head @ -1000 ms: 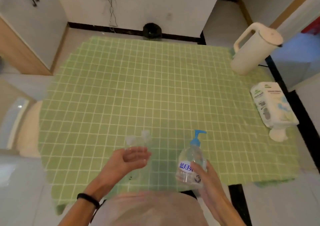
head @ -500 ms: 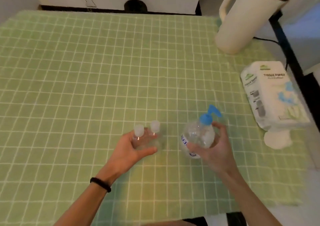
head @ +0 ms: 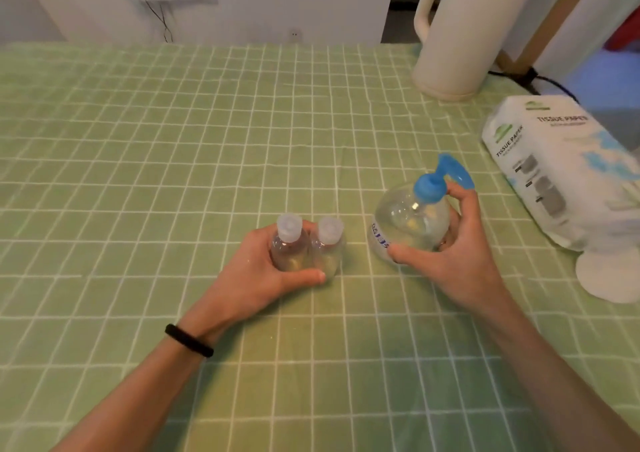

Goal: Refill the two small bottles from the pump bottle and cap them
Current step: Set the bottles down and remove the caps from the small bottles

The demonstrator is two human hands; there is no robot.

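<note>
Two small clear bottles with whitish caps stand upright side by side on the green checked tablecloth: the left small bottle and the right small bottle. My left hand wraps around both, thumb in front. To their right stands the clear pump bottle with a blue pump head. My right hand grips its body, fingers curled behind it and thumb in front.
A tall cream jug stands at the back right with a black cable beside it. A white tissue paper pack lies at the right edge, next to a white round object.
The view has come closer over the table. Both hands have carried the bottles forward from the near edge and set them on the cloth.
</note>
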